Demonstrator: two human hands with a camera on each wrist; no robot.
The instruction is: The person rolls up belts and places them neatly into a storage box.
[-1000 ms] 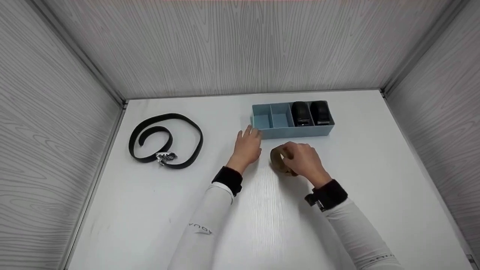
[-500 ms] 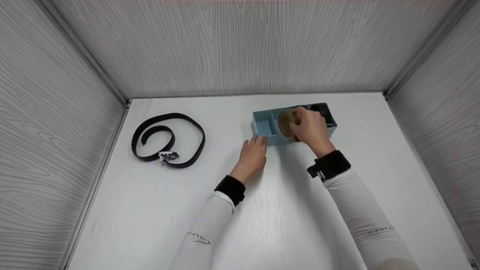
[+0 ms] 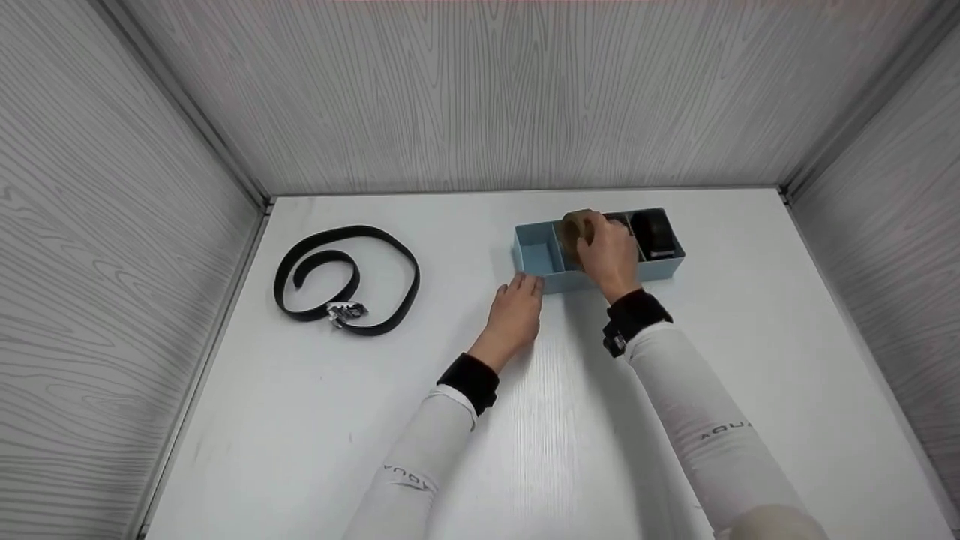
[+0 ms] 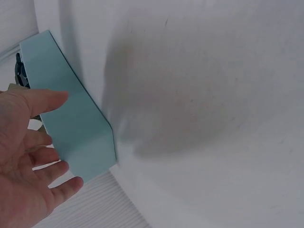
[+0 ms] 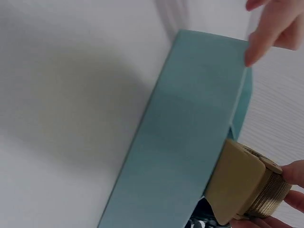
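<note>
A rolled tan belt (image 3: 571,229) with a gold textured buckle (image 5: 270,194) is pinched by my right hand (image 3: 611,259). It sits partly down in the second compartment from the left of a blue divided box (image 3: 574,282), its top above the rim. My left hand (image 3: 514,311) touches the box's front wall near the left corner, fingers fairly straight, thumb stretched along the wall in the left wrist view. The leftmost compartment (image 3: 537,259) is bare. A rolled black belt (image 3: 654,232) fills the rightmost one; the compartment beside it is mostly hidden behind my right hand.
A loosely coiled black belt (image 3: 411,277) with a silver buckle (image 3: 346,312) lies on the left of the white table (image 3: 315,420). Grey wood-grain panels (image 3: 480,97) enclose the table at the back and both sides.
My right hand has carried the rolled tan belt from the table in front of the box up over it and down into the second compartment. The left hand stays at the box's front left corner.
</note>
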